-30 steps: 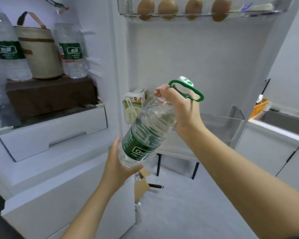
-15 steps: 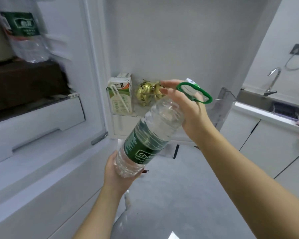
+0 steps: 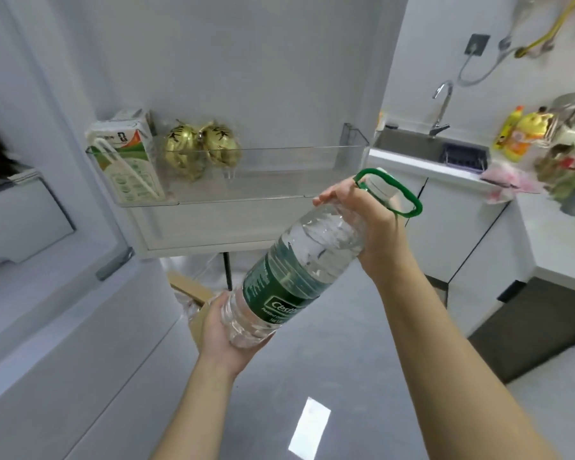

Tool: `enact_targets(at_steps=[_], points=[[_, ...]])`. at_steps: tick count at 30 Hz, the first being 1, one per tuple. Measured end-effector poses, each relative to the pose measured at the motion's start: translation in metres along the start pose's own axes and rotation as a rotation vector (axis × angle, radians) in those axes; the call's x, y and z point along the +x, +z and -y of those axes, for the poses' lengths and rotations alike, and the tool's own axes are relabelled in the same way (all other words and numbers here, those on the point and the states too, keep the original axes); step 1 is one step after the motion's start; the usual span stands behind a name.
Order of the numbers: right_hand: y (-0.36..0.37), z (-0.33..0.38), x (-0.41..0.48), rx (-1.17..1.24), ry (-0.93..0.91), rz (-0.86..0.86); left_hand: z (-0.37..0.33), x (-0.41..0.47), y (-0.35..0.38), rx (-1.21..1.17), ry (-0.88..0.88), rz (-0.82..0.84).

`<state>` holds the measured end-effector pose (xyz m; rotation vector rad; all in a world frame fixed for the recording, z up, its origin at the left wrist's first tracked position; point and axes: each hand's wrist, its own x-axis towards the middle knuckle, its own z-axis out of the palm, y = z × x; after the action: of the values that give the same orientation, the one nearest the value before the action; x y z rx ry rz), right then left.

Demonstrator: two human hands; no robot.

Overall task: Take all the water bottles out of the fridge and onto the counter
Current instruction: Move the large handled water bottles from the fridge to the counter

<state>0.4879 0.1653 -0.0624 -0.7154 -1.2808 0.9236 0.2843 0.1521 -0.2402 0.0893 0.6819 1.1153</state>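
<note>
A large clear water bottle (image 3: 296, 270) with a dark green label and a green carry loop at its neck hangs tilted in front of me, cap end up to the right. My right hand (image 3: 375, 227) grips its neck and shoulder just below the loop. My left hand (image 3: 219, 330) cups its base from underneath. The bottle is out in the open air over the grey floor, in front of the open fridge door (image 3: 246, 78). The white counter (image 3: 422, 166) with a sink lies to the right.
The clear door shelf (image 3: 279, 171) holds a drink carton (image 3: 127, 157) and two gold-wrapped items (image 3: 201, 149). The fridge body (image 3: 47, 293) fills the left. A tap (image 3: 442, 104), yellow bottles (image 3: 518, 131) and a pink cloth (image 3: 505, 180) crowd the counter. A cardboard box (image 3: 193, 293) lies on the floor.
My view has swung right, away from the fridge shelves toward the counter. Both hands have carried the bottle right with it, keeping the same grip.
</note>
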Motion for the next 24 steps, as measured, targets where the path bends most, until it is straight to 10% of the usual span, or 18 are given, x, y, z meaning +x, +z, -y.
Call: enact_targets(at_steps=[24], points=[[-0.316, 0.056, -0.057, -0.084, 0.044, -0.247, 0.254, 0.056, 0.156, 0.145, -0.221, 0.089]])
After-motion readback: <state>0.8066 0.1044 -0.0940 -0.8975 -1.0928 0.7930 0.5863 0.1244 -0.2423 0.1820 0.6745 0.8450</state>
